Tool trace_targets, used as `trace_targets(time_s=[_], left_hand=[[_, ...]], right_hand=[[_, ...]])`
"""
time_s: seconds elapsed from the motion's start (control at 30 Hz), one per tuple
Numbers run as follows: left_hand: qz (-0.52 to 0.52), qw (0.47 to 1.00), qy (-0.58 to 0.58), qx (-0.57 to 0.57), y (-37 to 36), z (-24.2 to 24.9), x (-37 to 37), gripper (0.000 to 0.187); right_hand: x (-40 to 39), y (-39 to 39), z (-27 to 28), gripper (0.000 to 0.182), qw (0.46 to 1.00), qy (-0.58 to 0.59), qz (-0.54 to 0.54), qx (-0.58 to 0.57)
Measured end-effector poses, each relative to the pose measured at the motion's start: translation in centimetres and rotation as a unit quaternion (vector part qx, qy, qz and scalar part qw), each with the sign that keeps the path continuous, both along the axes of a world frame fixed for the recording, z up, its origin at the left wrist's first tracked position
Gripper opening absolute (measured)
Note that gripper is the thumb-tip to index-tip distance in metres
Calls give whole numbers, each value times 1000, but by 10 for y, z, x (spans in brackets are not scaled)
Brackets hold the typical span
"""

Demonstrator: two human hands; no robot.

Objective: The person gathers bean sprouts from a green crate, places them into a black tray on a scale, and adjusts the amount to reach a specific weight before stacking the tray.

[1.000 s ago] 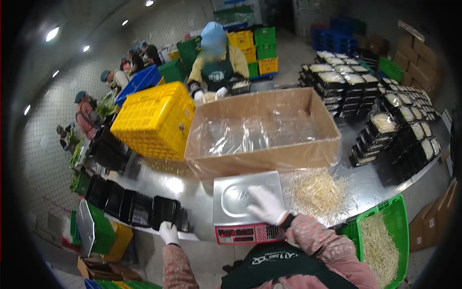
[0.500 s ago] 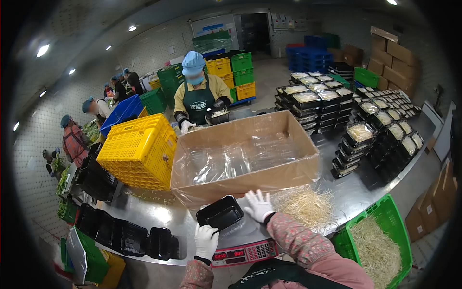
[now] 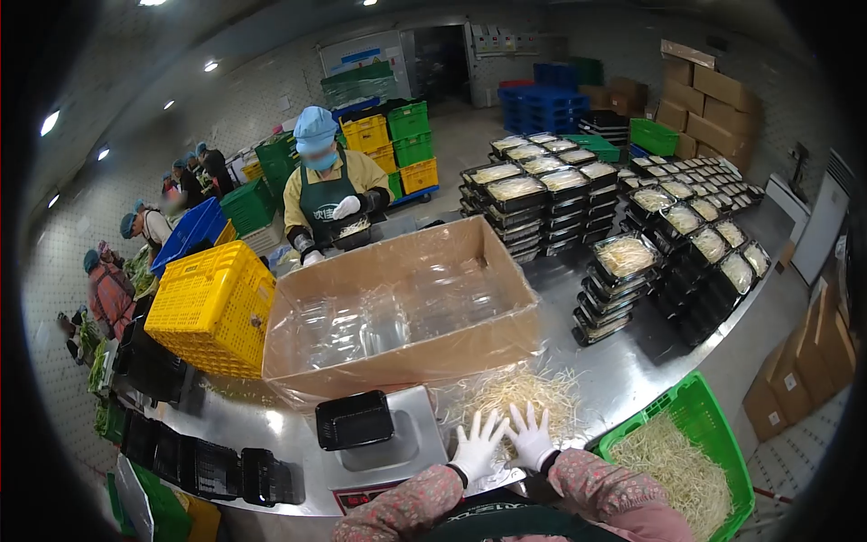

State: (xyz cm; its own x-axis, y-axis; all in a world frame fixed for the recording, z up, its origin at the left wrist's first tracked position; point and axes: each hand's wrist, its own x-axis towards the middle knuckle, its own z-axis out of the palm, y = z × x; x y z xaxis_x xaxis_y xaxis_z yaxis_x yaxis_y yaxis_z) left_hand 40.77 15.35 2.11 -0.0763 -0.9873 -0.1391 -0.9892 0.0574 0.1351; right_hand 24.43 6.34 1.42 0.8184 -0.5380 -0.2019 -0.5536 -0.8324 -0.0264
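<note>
The left hand (image 3: 477, 448) and right hand (image 3: 533, 439) reach forward, fingers (image 3: 531, 416) spread wide, at the near edge of the sprouts (image 3: 526, 390).

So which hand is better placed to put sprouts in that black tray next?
Probably the left hand: it is nearer the black tray on the scale than the right hand. Both are spread at the sprouts.

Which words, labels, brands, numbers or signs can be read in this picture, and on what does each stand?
"佳", probably, on the co-worker's green apron; its neighbouring characters are unclear.
Wearer's dark apron: white characters, partly cut off, unreadable.
Scale display: red digits, partly covered, unreadable.
Wall board and wall papers: too blurred.
White labels on cardboard at right: too small.
</note>
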Motion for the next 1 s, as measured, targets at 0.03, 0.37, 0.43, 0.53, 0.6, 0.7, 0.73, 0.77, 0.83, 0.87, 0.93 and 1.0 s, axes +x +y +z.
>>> trace_targets(time_s=[0.03,0.37,0.43,0.53,0.6,0.7,0.73,0.77,0.83,0.87,0.93,1.0], left_hand=[[18,999,-41,10,-18,-19,-1,127],[93,991,63,69,-117,-31,37,127],[163,972,117,120,-124,-22,26,113],[226,952,174,116,-126,-31,13,84],[242,947,181,112,-127,-40,11,67],[243,945,165,141,-127,-43,9,51],[236,947,162,146,-124,-33,6,47],[228,949,158,149,-121,-25,3,43],[200,958,145,146,-117,-17,3,41],[186,962,139,144,-113,-12,4,40],[162,969,134,128,-98,10,10,37],[137,977,128,100,-83,21,22,36]], right_hand=[[0,-18,9,118,1000,-5,-12,-5],[19,-137,9,126,994,5,3,108],[19,-148,1,122,991,-15,4,132],[16,-152,-2,114,987,-28,-9,161],[14,-154,-3,109,985,-45,-9,167],[-1,-163,-21,95,977,-117,25,175],[-4,-163,-20,92,977,-109,29,180],[-8,-164,-17,89,977,-101,32,183],[-15,-168,-22,78,981,-106,50,158],[-21,-175,-26,76,985,-96,44,136],[-34,-189,-25,72,992,-74,33,92],[-49,-209,-19,63,992,-75,-41,88]])
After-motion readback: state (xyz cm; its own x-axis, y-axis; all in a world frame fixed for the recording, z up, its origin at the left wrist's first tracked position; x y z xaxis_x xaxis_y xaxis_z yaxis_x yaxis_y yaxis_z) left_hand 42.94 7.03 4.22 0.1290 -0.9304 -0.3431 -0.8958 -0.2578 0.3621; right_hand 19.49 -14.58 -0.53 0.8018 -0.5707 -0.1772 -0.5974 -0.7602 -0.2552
